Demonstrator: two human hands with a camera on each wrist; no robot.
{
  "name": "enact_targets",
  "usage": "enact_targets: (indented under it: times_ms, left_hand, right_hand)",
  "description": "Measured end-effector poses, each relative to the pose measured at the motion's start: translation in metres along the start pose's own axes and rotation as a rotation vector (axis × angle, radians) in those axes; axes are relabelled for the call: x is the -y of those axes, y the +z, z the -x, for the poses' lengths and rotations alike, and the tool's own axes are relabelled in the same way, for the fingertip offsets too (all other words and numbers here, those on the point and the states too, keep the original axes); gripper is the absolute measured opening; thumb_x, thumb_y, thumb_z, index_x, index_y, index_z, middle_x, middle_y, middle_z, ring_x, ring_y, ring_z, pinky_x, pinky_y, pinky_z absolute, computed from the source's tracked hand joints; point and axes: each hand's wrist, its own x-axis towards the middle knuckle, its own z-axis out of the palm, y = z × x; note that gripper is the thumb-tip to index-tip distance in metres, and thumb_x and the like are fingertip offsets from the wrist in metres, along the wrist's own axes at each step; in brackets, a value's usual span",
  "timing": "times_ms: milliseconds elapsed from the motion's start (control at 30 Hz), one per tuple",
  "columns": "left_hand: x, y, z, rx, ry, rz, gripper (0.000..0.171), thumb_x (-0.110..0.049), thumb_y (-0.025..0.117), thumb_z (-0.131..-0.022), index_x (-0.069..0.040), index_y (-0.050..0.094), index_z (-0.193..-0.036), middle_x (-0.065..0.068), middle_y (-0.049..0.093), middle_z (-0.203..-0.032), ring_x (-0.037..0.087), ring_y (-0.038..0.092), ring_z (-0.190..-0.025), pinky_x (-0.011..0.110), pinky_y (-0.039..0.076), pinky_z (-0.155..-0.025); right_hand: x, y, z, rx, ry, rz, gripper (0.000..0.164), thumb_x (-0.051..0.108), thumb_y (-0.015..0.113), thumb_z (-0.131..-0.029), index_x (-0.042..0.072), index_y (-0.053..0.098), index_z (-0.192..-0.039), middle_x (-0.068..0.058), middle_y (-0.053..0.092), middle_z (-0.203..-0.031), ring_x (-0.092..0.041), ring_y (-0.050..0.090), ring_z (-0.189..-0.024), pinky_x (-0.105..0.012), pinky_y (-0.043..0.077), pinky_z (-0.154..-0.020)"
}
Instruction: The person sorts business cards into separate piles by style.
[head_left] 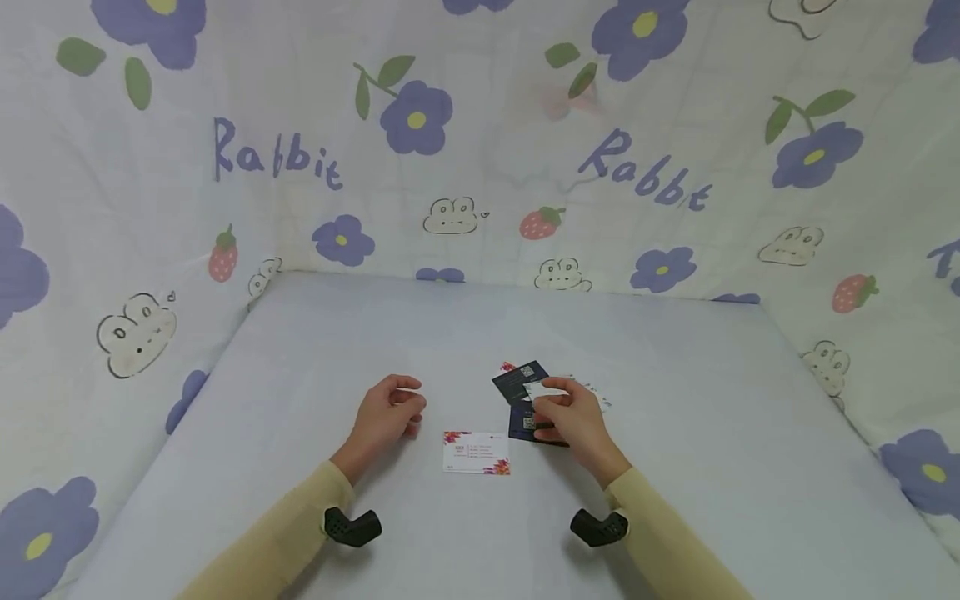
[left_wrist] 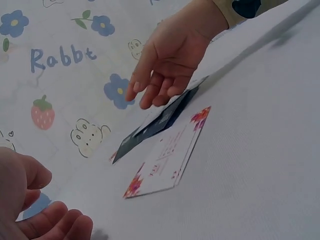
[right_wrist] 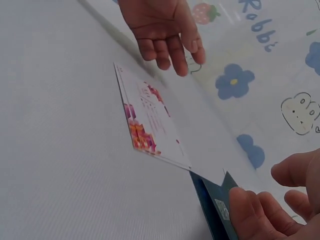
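A white business card (head_left: 476,452) with red and orange floral corners lies flat between the two hands. To its right is an overlapping pile: an upper dark card (head_left: 516,383), a lower dark card (head_left: 519,423), and a white card (head_left: 534,389) at the right fingertips. My right hand (head_left: 576,418) is over this pile and hides part of it; its thumb and fingers stand apart in the right wrist view, fingertips right at the cards. Left of the floral card, my left hand (head_left: 384,414) is held with loosely bent fingers and nothing in them.
Another white card with bluish specks (head_left: 602,398) shows beyond the right hand, and a red-patterned card corner (head_left: 507,367) peeks out behind the dark card. White cloth (head_left: 375,333) covers the table. Printed curtains (head_left: 487,167) with flowers and rabbits hang around its back and sides.
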Motion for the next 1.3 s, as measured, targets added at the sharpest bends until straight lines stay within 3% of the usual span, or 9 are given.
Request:
enact_targets:
  times_ms: [300,533,733,1067,1300]
  left_hand:
    - [-0.031,0.048,-0.032,0.086,0.01,-0.12,0.038,-0.023,0.064,-0.092,-0.01,0.055,-0.126,0.008,0.065,-0.102,0.02,0.062,-0.078,0.028,0.055,-0.063]
    - [-0.047,0.081,-0.046,0.119,0.043,-0.18,0.037,-0.026,0.064,-0.092,-0.012,0.055,-0.125,0.008,0.066,-0.108,0.016,0.061,-0.073,0.026,0.052,-0.059]
    - [-0.056,0.088,-0.049,0.095,0.032,-0.176,0.036,-0.023,0.063,-0.092,-0.011,0.056,-0.125,0.01,0.065,-0.112,0.015,0.057,-0.069,0.024,0.05,-0.058]
    - [-0.053,0.099,-0.056,0.087,0.043,-0.209,0.034,-0.024,0.064,-0.091,-0.011,0.058,-0.122,0.01,0.064,-0.113,0.019,0.06,-0.085,0.027,0.052,-0.067]
    - [-0.058,0.109,-0.057,0.071,0.067,-0.265,0.032,-0.028,0.065,-0.09,-0.013,0.06,-0.118,0.01,0.063,-0.118,0.024,0.057,-0.101,0.033,0.052,-0.077]
  right_hand:
    - [0.016,0.031,-0.017,0.018,-0.015,-0.035,0.045,0.013,0.064,-0.091,0.009,0.051,-0.134,-0.015,0.062,-0.114,-0.018,0.067,-0.086,-0.03,0.059,-0.07]
    - [0.013,0.037,-0.022,0.043,-0.033,-0.144,0.045,0.011,0.061,-0.093,0.005,0.051,-0.137,-0.021,0.061,-0.125,-0.025,0.066,-0.101,-0.033,0.059,-0.077]
    - [0.012,0.034,-0.024,0.02,-0.033,-0.161,0.047,0.011,0.061,-0.094,0.004,0.049,-0.139,-0.023,0.058,-0.131,-0.028,0.065,-0.108,-0.033,0.059,-0.078]
    - [0.005,0.003,-0.027,-0.071,-0.004,-0.152,0.048,0.012,0.062,-0.092,0.005,0.05,-0.138,-0.018,0.058,-0.127,-0.023,0.065,-0.104,-0.031,0.058,-0.079]
    - [0.001,-0.021,-0.024,-0.128,-0.007,-0.093,0.047,0.014,0.059,-0.094,0.005,0.049,-0.138,-0.017,0.056,-0.13,-0.027,0.062,-0.111,-0.029,0.057,-0.082]
